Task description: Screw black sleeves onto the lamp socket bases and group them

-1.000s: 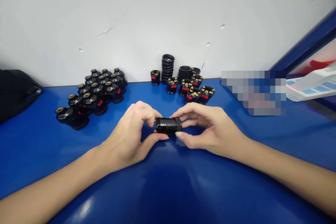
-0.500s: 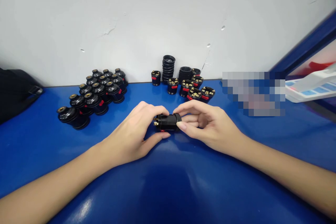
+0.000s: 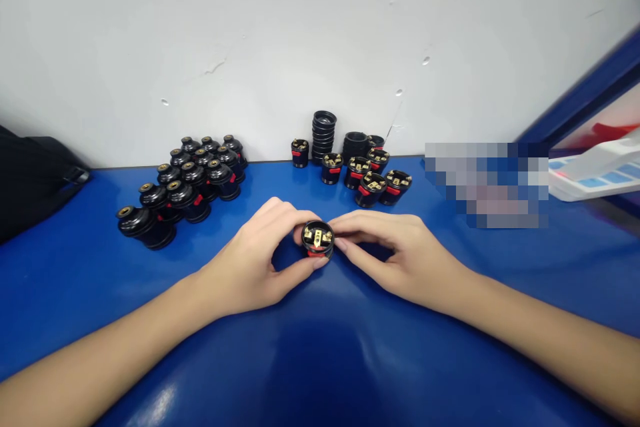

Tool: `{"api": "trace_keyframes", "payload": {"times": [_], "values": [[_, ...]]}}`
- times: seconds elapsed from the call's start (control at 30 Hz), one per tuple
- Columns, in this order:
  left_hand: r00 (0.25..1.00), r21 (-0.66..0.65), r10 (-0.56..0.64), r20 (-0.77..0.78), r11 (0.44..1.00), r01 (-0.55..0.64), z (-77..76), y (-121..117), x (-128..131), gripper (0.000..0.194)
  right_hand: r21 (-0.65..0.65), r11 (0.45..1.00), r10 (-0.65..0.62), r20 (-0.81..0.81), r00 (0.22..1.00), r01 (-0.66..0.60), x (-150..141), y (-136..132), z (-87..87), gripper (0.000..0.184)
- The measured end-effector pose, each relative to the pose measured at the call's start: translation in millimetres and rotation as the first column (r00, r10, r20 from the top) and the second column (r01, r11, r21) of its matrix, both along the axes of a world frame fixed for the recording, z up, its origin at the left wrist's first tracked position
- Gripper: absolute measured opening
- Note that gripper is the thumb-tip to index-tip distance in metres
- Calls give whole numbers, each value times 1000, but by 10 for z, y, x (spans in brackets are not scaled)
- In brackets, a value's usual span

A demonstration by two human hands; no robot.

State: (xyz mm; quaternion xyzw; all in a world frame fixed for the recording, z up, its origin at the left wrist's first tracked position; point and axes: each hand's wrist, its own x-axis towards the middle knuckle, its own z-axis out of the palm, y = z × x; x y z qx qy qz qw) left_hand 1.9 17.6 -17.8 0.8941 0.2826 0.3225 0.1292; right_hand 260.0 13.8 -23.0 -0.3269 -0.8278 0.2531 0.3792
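A black lamp socket part (image 3: 317, 240) with brass contacts and a red tab stands upright on the blue table (image 3: 320, 347), contacts facing up. My left hand (image 3: 255, 263) curls round it from the left, thumb and forefinger pinching its sides. My right hand (image 3: 400, 253) grips it from the right with its fingertips. Both hands rest low on the table.
A cluster of several assembled black sockets (image 3: 185, 190) lies at the left. Several open socket bases with brass contacts (image 3: 367, 177) and a stack of black rings (image 3: 323, 133) stand by the white wall. A black bag (image 3: 35, 173) sits far left, a white tray (image 3: 595, 170) far right.
The socket part lay on its side between my fingers; it has been turned upright with the brass contacts facing up and lowered onto the table.
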Motion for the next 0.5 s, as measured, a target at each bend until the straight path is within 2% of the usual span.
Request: {"api": "trace_keyframes", "payload": {"times": [0.17,0.27,0.4,0.5], "values": [[999,-49,2,-51,999,-5,-14,37,0,28,140,989,-56,24,998,52,0,-12,-15,22],[996,-60,8,-84,998,-13,-31,56,-5,25,253,962,-111,33,993,99,27,-11,29,24],[995,-65,10,-103,998,-17,-52,62,-10,24,398,911,-161,101,982,109,95,19,244,22],[994,-63,24,-105,998,-31,-59,61,-11,25,435,891,-218,161,963,130,144,120,455,19]]}}
